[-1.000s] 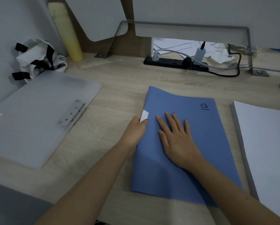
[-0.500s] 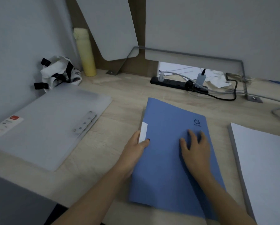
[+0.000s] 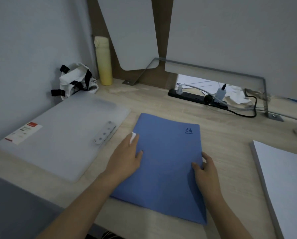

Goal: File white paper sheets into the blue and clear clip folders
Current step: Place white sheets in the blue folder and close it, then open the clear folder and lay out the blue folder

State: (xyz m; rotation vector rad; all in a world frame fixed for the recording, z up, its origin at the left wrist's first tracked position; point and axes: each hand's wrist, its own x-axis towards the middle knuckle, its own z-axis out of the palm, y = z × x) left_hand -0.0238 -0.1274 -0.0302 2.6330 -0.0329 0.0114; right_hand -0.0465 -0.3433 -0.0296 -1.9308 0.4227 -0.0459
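Blue folder (image 3: pixel 165 163) closed, long axis running away, spine left

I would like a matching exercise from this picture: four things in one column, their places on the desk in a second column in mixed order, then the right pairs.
Things:
1. blue folder
2. clear folder
3. paper stack
4. yellow bottle

Places:
A. far back, beside the white bag
B. right edge of the desk
C. middle, under both hands
D. left, closed, label near its left edge

Pairs: 1-C, 2-D, 3-B, 4-A

The left hand lies on the blue folder's left edge; the right hand holds its right edge.
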